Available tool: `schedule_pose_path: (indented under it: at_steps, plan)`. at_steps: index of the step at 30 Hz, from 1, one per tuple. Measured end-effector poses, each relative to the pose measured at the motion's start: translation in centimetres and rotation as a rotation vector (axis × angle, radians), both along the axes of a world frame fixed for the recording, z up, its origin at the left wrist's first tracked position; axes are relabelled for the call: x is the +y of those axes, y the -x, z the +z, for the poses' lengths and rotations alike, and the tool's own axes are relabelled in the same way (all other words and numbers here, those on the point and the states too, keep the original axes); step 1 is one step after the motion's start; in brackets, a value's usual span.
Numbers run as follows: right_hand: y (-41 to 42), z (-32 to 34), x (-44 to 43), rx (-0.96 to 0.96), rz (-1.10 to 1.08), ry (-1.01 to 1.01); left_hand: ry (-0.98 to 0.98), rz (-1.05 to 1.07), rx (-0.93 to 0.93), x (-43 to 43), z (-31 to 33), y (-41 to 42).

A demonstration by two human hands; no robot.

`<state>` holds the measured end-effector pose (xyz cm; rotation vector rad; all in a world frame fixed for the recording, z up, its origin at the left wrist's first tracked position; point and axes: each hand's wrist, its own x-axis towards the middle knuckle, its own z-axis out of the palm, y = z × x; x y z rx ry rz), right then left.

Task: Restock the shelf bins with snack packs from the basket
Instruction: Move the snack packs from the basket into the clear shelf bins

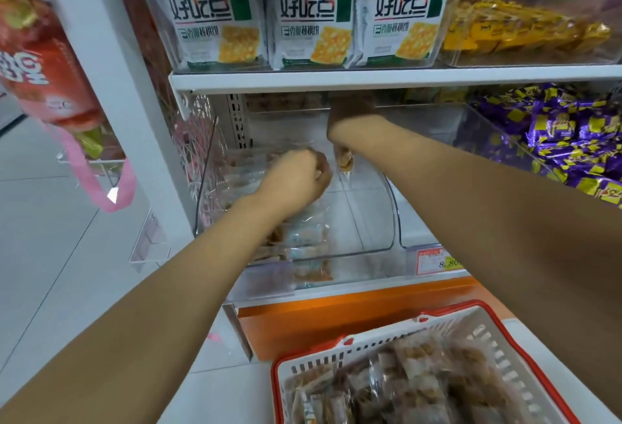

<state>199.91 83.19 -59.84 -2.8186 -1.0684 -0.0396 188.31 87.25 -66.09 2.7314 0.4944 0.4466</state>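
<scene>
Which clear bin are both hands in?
The lower-shelf bin holding clear snack packs, left of the purple sweets and below the biscuits.

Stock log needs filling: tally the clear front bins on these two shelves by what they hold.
Green-and-white cracker-pack bin: 1
Yellow-wrapped snack bin: 1
Purple-wrapped candy bin: 1
Brown snack-pack bin: 1
Total: 4
</scene>
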Motion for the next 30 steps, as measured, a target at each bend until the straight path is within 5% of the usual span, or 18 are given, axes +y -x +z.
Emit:
schedule_pose_path:
  at_steps: [9, 30]
  plan:
    - [-2.2, -3.0, 2.4, -0.197, 0.095, 0.075, -0.172, 0.092, 0.348, 4.6, -3.0, -3.4]
    - [-0.9, -5.3, 4.5, 0.418, -0.115, -0.277, -0.169, 0.179, 0.467, 5.6, -3.3, -3.4]
